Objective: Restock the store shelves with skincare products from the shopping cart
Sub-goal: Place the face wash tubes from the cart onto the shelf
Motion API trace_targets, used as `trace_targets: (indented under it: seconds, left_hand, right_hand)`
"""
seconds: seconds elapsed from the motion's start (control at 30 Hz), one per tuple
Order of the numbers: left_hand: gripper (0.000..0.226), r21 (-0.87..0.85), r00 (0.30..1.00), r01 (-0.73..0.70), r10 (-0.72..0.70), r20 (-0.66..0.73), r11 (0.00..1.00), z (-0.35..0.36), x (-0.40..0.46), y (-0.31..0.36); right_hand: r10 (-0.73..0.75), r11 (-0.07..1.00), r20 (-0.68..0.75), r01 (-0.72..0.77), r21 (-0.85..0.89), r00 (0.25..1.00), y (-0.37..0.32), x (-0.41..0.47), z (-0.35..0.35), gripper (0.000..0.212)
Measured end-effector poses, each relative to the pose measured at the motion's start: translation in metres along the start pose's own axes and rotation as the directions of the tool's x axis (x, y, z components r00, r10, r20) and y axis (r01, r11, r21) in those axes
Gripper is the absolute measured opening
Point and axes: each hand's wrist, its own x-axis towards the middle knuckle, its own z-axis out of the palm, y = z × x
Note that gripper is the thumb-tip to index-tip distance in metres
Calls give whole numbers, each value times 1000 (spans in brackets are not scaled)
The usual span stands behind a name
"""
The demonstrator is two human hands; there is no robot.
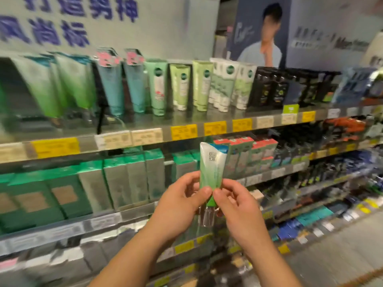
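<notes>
though blurred, tube [211, 164] between hands [209, 201]

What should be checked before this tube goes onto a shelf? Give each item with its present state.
1. Tube held firmly: ok, left hand and right hand both pinch its lower part.
2. Tube orientation: ok, clear cap down, like the tubes on the top shelf.
3. Matching product row found: cannot tell, the shelves are motion-blurred.
4. Free slot for it: cannot tell.
5. Path to shelves clear of obstacles: ok, nothing between hands and shelf fronts.
</notes>
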Motion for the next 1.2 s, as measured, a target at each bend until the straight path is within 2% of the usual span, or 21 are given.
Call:
trace_targets:
  seconds: [0.17, 0.4, 0.5, 0.63, 0.73, 0.9, 1.1, 1.2]
  left_hand:
    - [29, 23, 991, -24, 27, -131, 999, -64, -17, 20]
    - [35, 51, 958, -71, 82, -276, 996, -128, -16, 42]
    - [35, 87, 924, -101, 126, -361, 991, -150, -10, 49]
    - [35, 120, 886, -132, 171, -431, 984, -170, 1, 65]
    - [36, 126, 852, -183, 221, -475, 975, -180, 11, 78]
    - [38, 206, 795, -197, 279, -538, 958, -194, 20, 90]
    - [37, 451, 647, -60, 379, -662, 891, -215, 28, 92]
    - [34, 435, 644, -32, 351, -680, 900, -223, 27, 93]
  right_hand:
    - [-88, 995, 151, 93, -25, 985, -32, 9, 64, 18]
    - [-163, 985, 338, 175, -3, 927, -60, 44, 128, 15]
    - [-195, 980, 400, 197, 38, 895, -68, 60, 152, 27]
    - [-250, 968, 482, 224, 111, 840, -84, 85, 172, 27]
    - [-290, 957, 552, 250, 150, 781, -97, 103, 183, 36]
    - [-359, 933, 524, 304, 192, 772, -106, 124, 206, 36]
    - [-390, 919, 462, 367, 143, 797, -122, 142, 237, 33]
    - [-392, 916, 400, 392, 85, 829, -126, 152, 252, 31]
